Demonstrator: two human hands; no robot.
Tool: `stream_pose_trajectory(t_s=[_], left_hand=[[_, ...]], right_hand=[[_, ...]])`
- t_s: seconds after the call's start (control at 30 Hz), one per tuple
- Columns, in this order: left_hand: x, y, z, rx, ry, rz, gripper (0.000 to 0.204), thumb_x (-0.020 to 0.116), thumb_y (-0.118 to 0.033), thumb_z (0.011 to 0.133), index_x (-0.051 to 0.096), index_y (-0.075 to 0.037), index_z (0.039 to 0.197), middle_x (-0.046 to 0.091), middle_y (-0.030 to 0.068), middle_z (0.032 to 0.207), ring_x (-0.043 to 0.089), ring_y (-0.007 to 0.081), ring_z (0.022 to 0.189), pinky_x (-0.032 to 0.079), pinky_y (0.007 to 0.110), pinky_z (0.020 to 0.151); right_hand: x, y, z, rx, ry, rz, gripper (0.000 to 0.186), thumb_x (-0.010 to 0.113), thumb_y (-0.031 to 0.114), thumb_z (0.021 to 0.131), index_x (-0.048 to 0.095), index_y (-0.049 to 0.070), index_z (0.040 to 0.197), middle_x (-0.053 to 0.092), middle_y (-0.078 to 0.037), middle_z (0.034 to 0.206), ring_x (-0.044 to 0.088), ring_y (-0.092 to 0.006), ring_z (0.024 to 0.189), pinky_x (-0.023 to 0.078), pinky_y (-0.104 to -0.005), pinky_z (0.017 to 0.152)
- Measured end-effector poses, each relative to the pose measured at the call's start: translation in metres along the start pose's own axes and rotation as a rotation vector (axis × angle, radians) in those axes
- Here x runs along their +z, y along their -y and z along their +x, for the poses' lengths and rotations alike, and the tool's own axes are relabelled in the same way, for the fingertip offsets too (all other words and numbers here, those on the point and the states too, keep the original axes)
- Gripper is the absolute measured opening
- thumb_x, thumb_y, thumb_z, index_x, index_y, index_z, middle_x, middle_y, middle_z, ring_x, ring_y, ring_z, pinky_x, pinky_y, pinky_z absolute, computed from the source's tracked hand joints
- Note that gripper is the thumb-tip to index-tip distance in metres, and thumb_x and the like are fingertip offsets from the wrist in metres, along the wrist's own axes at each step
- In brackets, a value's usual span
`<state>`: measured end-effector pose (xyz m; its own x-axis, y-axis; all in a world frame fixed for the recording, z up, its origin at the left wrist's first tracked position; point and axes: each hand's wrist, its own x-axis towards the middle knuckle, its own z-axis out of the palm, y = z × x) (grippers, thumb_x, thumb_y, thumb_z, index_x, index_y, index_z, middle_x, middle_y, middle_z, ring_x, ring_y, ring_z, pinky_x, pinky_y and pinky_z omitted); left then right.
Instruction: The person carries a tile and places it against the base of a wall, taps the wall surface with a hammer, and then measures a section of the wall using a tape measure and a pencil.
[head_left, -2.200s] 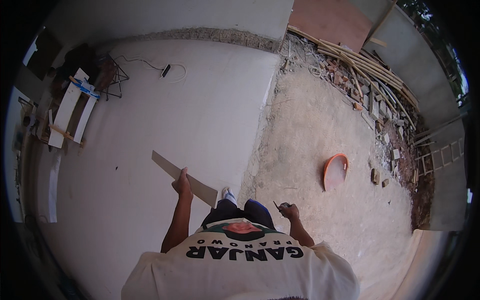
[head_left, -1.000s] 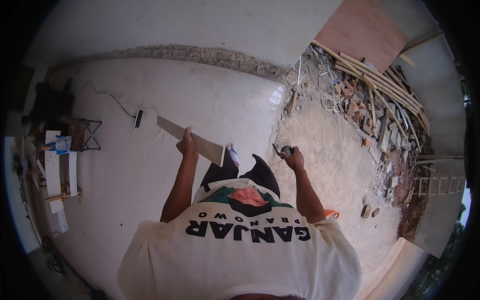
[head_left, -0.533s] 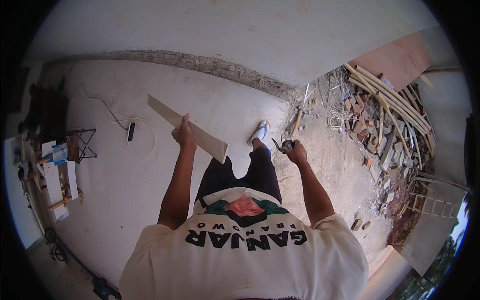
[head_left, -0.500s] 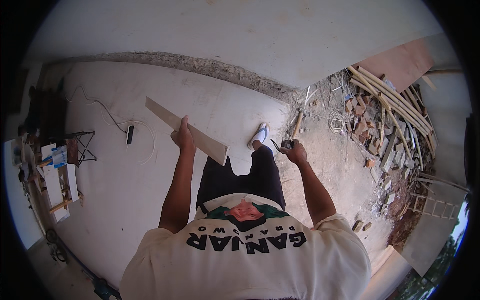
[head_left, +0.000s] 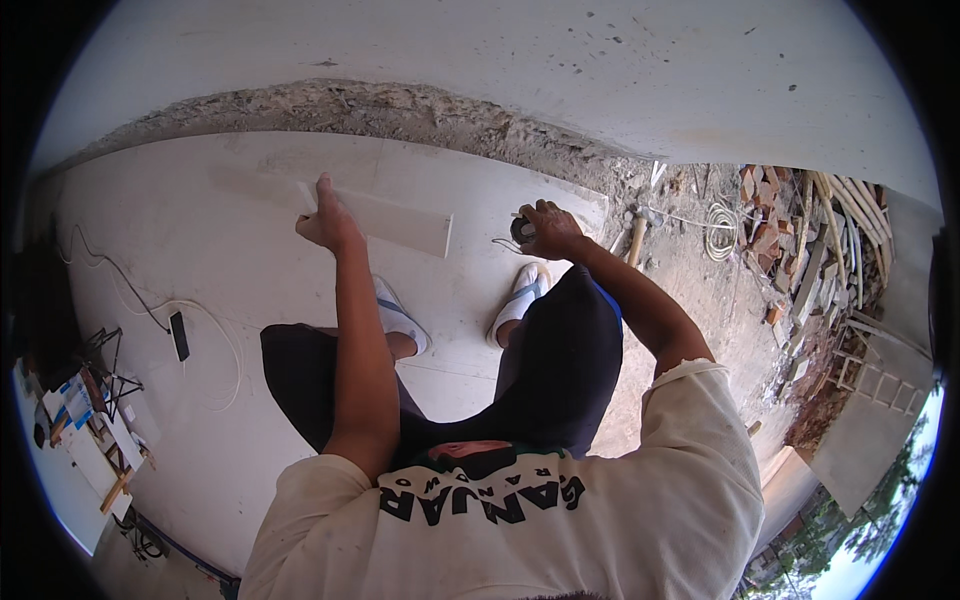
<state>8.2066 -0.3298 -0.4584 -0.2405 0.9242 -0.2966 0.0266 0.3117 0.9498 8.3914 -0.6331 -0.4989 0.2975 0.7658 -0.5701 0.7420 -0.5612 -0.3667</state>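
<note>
My left hand [head_left: 328,220] grips a long pale board [head_left: 405,228] held low over the white floor [head_left: 200,370], near the rough broken strip [head_left: 420,115] at the wall's foot. To its right, my right hand [head_left: 550,228] is closed on a small dark round tool [head_left: 521,229] with a strap, possibly a tape measure. My sandalled feet [head_left: 515,310] are between my arms, with my knees bent. A hammer [head_left: 637,240] with a wooden handle lies on the rubble just right of the right hand.
At the left lie a power strip [head_left: 178,336] with cords, a folding stool [head_left: 115,365] and white boards [head_left: 105,450]. At the right are coiled cable [head_left: 720,230], broken bricks, poles [head_left: 860,210] and a ladder [head_left: 880,385]. A wall [head_left: 500,40] rises ahead.
I have moved nearer the wall and lowered into a squat. The board and both hands are closer to the broken strip; my right hand has turned inward, still holding the tool.
</note>
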Motion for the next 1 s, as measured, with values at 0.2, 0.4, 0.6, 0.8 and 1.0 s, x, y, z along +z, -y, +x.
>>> stream_pose_trajectory(t_s=[0.2,0.4,0.6,0.8,1.0], left_hand=[[0.078,0.119,0.02,0.041,0.015,-0.145,0.075,0.083,-0.021,0.073,0.032,0.012,0.117,0.053,0.0242,0.11,0.062,0.0283,0.093,0.056,0.038,0.075],[0.082,0.158,-0.005,0.095,-0.016,-0.084,0.082,0.083,-0.019,0.073,0.028,0.015,0.124,0.051,0.0282,0.117,0.061,0.03,0.101,0.057,0.037,0.08],[0.095,0.161,-0.015,0.126,0.036,-0.01,0.076,0.082,-0.018,0.076,0.029,0.013,0.121,0.052,0.0255,0.113,0.061,0.0267,0.098,0.056,0.032,0.079],[0.092,0.154,-0.013,0.1,0.113,-0.335,0.069,0.079,-0.031,0.081,0.036,0.011,0.114,0.054,0.0198,0.111,0.06,0.0234,0.096,0.055,0.034,0.078],[0.026,0.137,0.129,-0.368,0.019,-0.567,0.073,0.036,-0.063,0.092,0.036,-0.015,0.148,0.037,0.0097,0.15,0.04,0.0306,0.133,0.034,0.053,0.108]], right_hand=[[0.089,-0.043,0.057,-0.197,-0.071,0.124,0.076,0.083,0.038,0.067,0.051,0.013,0.131,0.051,-0.016,0.12,0.053,-0.0344,0.115,0.048,-0.0445,0.096],[0.075,-0.012,0.06,-0.047,-0.044,1.489,0.047,0.07,0.038,0.088,0.06,0.004,0.118,0.06,-0.003,0.097,0.047,-0.0064,0.075,0.037,-0.0225,0.06],[0.058,0.015,0.056,0.017,-0.326,1.384,0.022,0.075,0.018,0.084,0.057,0.008,0.078,0.048,0.007,0.066,0.038,-0.0021,0.056,0.03,-0.022,0.051],[0.054,0.007,0.045,-0.074,-0.515,1.406,0.018,0.072,0.012,0.085,0.055,0.009,0.077,0.047,0.007,0.063,0.039,-0.0028,0.057,0.03,-0.0223,0.051],[0.032,-0.012,0.01,-0.137,-0.595,1.621,0.007,0.066,0.006,0.088,0.064,0.005,0.095,0.05,0.007,0.07,0.034,-0.0021,0.058,0.026,-0.0204,0.052]])
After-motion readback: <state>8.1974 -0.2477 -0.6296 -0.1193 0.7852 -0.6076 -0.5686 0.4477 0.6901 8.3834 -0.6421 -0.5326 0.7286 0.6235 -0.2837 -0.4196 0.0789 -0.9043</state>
